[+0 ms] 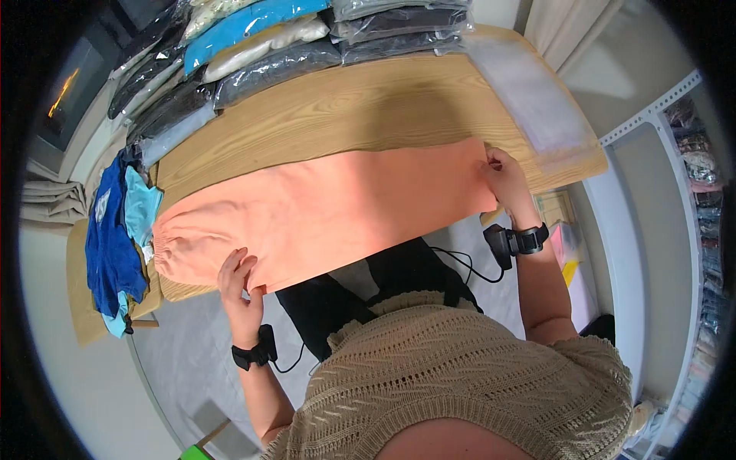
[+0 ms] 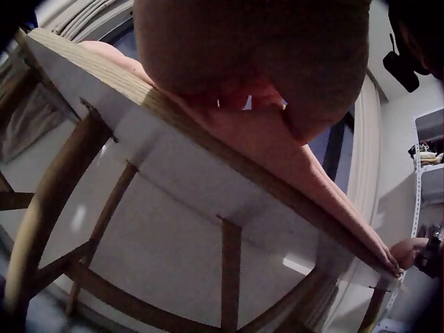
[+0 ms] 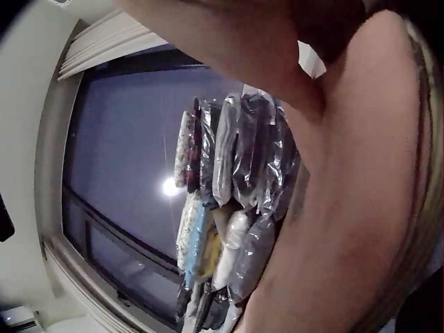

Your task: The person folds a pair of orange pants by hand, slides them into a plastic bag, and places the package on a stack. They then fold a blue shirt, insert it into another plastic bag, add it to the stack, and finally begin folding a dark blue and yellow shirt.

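Observation:
A long peach-coloured garment lies lengthwise across the wooden table, its left end gathered by elastic. My left hand is at the near edge, near the gathered end, with fingers bent over the cloth and the thumb at a small raised lip of it. In the left wrist view the thumb and fingers overlap the garment just above the table edge. At the far right end, my right hand pinches the garment's corner between thumb and curled fingers. Most of that grip is hidden in the right wrist view.
Plastic-wrapped clothing packs are stacked along the table's back. Clear plastic bags lie at the right end. Blue clothing hangs over something at the left. A shelf rack stands on the right.

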Motion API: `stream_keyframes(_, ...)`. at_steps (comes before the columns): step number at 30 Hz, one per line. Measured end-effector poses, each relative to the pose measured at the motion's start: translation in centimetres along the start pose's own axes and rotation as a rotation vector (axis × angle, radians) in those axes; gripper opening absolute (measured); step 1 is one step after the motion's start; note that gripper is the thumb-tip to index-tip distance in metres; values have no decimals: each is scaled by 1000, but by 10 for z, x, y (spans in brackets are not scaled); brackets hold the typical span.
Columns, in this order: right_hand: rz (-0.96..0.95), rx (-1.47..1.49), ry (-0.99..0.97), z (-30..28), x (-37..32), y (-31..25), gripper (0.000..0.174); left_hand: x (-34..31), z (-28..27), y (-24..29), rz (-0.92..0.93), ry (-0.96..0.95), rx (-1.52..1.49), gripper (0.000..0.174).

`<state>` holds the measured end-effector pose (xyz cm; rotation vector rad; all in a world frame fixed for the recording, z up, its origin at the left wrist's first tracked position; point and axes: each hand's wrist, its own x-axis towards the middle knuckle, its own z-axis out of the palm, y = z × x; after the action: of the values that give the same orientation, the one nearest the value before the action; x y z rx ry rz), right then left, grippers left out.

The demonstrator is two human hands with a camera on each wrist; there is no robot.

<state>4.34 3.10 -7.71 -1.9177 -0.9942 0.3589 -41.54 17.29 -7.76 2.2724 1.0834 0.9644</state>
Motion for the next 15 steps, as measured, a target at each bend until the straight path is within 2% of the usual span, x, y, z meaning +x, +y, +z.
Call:
stream_keyframes(2, 30, 95, 14, 2, 0, -1, 16, 0, -1, 0, 46, -19, 24, 43)
stream_keyframes(4, 65, -168, 103, 2, -3, -15, 20, 0, 0, 0, 43, -15, 30, 42)
stream_keyframes(5, 66, -165, 101, 2, -3, -14, 20, 0, 1, -1, 45, -11, 34, 42)
stream_keyframes(7, 102, -411, 82, 3, -2, -17, 25, 0, 2, -4, 55, -8, 31, 42)
stream_keyframes(8, 97, -405, 76, 1, 0, -21, 25, 0, 2, -5, 65, -4, 24, 42)
stream_keyframes(10, 183, -594, -230, -7, 1, -45, 31, 0, 2, -2, 41, 4, 32, 40)
stream_keyframes(11, 171, -588, -237, -5, 1, -44, 31, 1, 2, -1, 20, 7, 31, 39)
stream_keyframes(13, 118, -504, -165, -5, 3, -29, 31, 2, 0, -1, 25, 18, 66, 37)
stream_keyframes(14, -14, -379, 24, 2, 4, 0, 32, 4, -2, 6, 60, -5, 83, 36)
stream_keyframes(15, -25, -369, 18, 1, 9, -5, 32, 8, -5, 14, 95, -30, 102, 35)
